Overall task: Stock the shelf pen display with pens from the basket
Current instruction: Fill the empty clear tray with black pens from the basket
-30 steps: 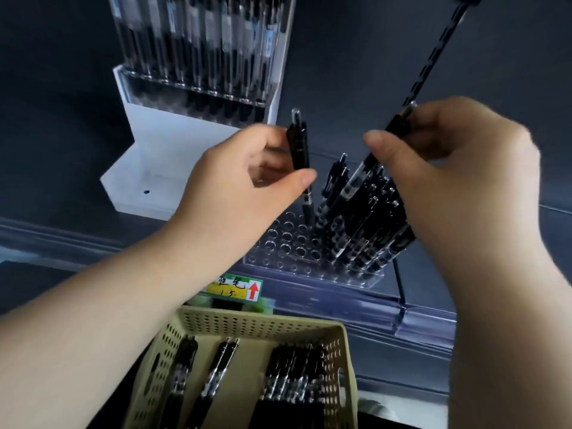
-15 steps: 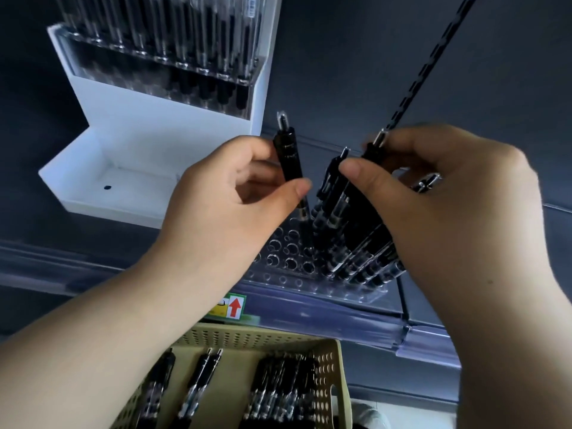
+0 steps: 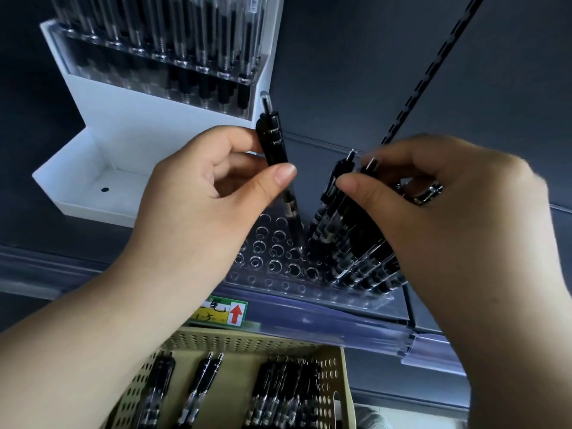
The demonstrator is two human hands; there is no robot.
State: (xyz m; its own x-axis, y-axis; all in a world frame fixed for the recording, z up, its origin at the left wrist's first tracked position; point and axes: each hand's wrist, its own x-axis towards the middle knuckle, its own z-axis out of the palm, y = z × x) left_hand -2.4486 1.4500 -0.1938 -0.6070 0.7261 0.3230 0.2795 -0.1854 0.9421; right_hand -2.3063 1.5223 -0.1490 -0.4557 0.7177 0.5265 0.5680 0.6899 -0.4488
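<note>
Dark shelving (image 3: 356, 72) fills the background, with a white stand (image 3: 102, 156) of pens at upper left. Compared with half a second ago, the view is little changed — the stand sits slightly further right and lower in frame. A black pen (image 3: 272, 140) is pinched between the thumb and fingers of the left hand (image 3: 210, 193), nearly upright, its tip brought down into a hole of the clear display (image 3: 278, 261); before, the tip was just above the holes. To the right, several pens (image 3: 349, 236) already standing tilted in the display are gripped by the closed right hand (image 3: 433, 199), now lower over them — one more pen (image 3: 427, 195) is held across its fingers. Below, the basket (image 3: 334, 373) is seen with more pens lying in it.
</note>
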